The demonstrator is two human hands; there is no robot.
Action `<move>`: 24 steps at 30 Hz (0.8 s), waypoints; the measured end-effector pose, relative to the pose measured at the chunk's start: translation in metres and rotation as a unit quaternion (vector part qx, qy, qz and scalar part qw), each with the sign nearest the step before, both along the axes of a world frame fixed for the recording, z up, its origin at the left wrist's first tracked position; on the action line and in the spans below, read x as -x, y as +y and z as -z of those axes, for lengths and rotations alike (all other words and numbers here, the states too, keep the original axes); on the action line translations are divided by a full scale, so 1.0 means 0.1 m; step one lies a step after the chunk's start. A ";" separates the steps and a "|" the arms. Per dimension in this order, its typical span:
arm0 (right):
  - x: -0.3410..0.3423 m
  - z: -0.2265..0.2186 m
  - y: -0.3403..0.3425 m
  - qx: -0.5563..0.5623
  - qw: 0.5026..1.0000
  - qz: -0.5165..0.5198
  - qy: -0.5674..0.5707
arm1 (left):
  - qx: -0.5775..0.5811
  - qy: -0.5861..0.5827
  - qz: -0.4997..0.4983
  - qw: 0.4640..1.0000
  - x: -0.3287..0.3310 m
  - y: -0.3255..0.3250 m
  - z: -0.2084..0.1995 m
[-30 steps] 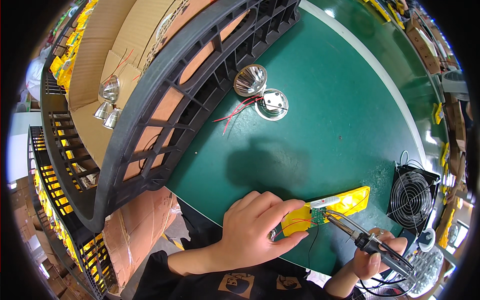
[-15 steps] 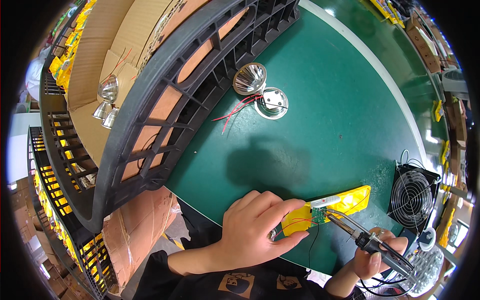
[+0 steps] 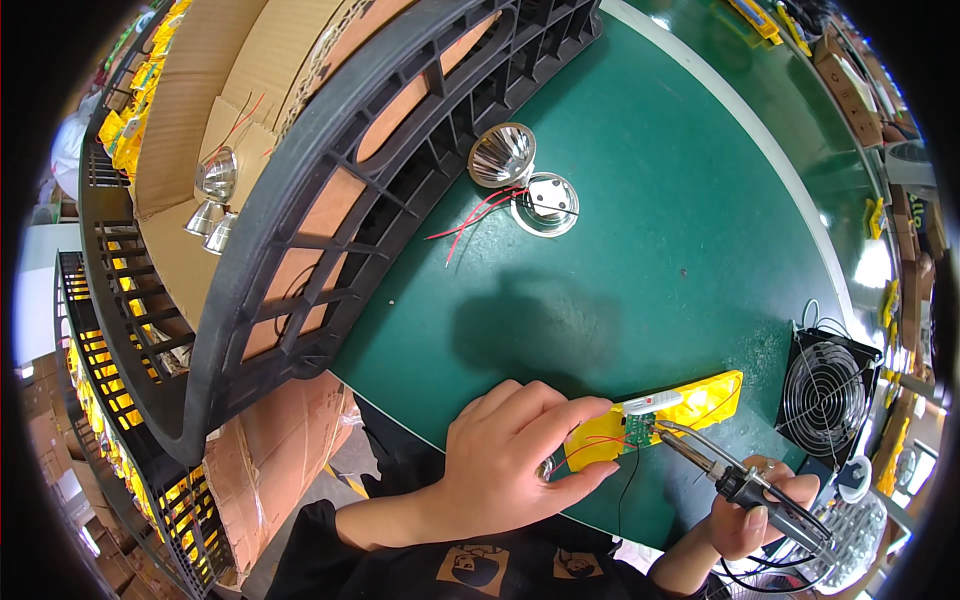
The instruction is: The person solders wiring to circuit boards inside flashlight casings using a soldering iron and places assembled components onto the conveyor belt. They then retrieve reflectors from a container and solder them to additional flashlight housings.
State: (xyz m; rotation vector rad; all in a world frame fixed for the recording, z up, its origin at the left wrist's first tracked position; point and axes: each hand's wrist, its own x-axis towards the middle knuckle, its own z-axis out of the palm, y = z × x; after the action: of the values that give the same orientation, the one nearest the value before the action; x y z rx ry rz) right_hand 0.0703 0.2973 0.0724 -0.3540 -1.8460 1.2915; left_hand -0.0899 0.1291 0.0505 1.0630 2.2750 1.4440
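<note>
My right hand (image 3: 752, 512) is closed round the black handle of a soldering iron (image 3: 741, 487) with a second thin metal tube beside its barrel. Its tip meets or hovers just over a small green circuit board (image 3: 639, 430) on a yellow plastic housing (image 3: 712, 397). A light grey switch-like part (image 3: 652, 402) sits along the board's far edge. My left hand (image 3: 510, 455) curls round a shiny silver piece (image 3: 546, 467), apparently a reflector cup, mostly hidden. Its index finger and thumb reach over the housing's left end. Red wires (image 3: 603, 439) run from there to the board; a black wire (image 3: 628, 490) hangs nearby.
Two silver reflector cups (image 3: 502, 157) with red and black wires lie farther back on the green table (image 3: 620, 250). A black plastic crate (image 3: 270, 200) leans in at left, beside a cardboard box (image 3: 190, 100) holding more cups. A black fan (image 3: 826, 390) stands at right.
Both hands, the soldering iron and the housing stay practically in place. The view has shifted very slightly.
</note>
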 end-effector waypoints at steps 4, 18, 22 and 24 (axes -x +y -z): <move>-0.02 0.00 0.00 0.021 1.000 -0.010 0.004 | 0.003 0.001 0.000 1.000 0.00 0.00 0.00; 0.06 -0.01 -0.05 0.026 0.998 0.064 0.004 | 0.006 0.000 0.005 1.000 0.00 0.00 -0.02; 0.03 -0.01 -0.03 0.031 0.999 0.003 -0.015 | 0.003 0.000 0.003 1.000 0.00 0.00 -0.01; 0.02 -0.01 -0.04 0.025 0.999 0.008 -0.020 | 0.004 0.000 0.003 1.000 0.00 0.00 -0.01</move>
State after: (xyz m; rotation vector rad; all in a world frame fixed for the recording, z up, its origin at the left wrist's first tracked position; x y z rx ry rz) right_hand 0.0678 0.2937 0.0730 -0.4244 -1.8435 1.3292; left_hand -0.0900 0.1295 0.0519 1.0664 2.2737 1.4322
